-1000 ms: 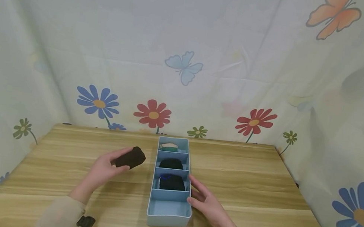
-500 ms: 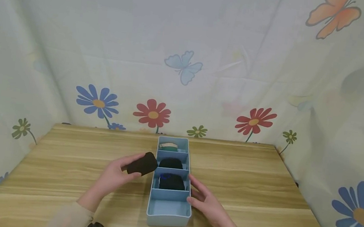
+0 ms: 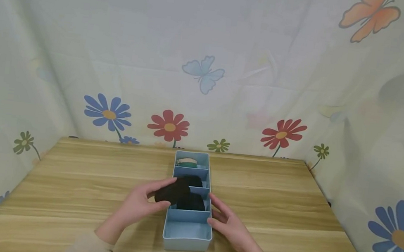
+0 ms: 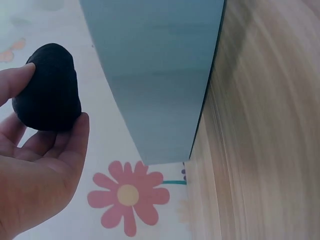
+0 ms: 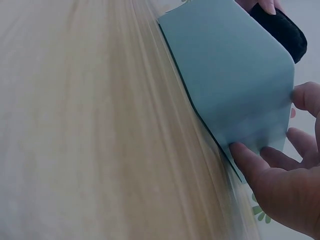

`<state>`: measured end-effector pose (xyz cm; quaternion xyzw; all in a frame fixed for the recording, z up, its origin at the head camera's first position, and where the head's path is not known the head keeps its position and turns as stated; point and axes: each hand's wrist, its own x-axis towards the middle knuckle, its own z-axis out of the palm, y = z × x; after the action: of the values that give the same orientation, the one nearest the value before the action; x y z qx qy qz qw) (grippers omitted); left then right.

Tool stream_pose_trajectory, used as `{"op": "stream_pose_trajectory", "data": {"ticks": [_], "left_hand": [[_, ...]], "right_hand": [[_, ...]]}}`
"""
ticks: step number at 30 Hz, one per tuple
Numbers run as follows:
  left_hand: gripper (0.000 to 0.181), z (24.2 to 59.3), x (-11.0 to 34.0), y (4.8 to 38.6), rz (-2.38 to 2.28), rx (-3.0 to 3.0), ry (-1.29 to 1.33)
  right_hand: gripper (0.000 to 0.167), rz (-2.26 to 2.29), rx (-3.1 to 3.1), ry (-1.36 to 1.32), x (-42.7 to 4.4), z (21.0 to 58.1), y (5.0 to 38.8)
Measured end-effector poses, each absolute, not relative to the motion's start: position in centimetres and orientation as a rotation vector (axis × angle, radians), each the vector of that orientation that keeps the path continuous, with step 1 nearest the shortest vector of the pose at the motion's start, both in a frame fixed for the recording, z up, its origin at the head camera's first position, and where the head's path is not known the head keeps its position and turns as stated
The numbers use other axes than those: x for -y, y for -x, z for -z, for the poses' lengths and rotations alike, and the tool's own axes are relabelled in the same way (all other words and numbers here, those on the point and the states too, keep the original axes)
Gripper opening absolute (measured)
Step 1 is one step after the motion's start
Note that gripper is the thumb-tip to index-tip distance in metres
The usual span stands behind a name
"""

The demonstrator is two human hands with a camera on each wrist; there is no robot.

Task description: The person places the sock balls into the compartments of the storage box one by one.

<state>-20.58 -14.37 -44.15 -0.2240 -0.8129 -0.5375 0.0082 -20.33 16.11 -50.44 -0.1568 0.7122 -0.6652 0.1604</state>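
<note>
My left hand [image 3: 144, 202] pinches a rolled black cloth bundle [image 3: 173, 192], sock-like in shape, between thumb and fingers. In the head view the bundle hangs over the left rim of a light blue divided box [image 3: 185, 245]; the left wrist view shows this bundle [image 4: 50, 92] above the box's side wall [image 4: 160, 75]. My right hand [image 3: 230, 225] touches the box's right side, its fingertips against the outer wall [image 5: 235, 85]. Inside lie two black bundles, one in the third compartment [image 3: 193, 202] from the back and one behind it [image 3: 193, 180], both partly covered by the held bundle.
At the back of the box, a green and cream rolled cloth [image 3: 186, 162] fills one compartment. The front compartment [image 3: 187, 230] shows its bare floor. All stands on a wooden table [image 3: 274, 184] with a flower-printed curtain [image 3: 121, 50] behind and at both sides.
My left hand has carried the black bundle rightward and slightly toward me, from beside the box to over its left rim. My right hand and the box stay where they were.
</note>
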Motion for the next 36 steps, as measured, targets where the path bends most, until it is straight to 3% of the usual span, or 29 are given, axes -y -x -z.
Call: {"op": "stream_pose_trajectory", "data": {"ticks": [18,36], "left_hand": [[0.053,44.6,11.5,18.6,1.560,2.466,1.060],[0.057,45.5,9.8,17.7,1.138,2.584,1.197]], "right_hand": [[0.072,1.940,-1.991,0.472,-16.1,50.6,20.5],[0.071,1.941,-1.982,0.512,-16.2,50.7,20.6]]}}
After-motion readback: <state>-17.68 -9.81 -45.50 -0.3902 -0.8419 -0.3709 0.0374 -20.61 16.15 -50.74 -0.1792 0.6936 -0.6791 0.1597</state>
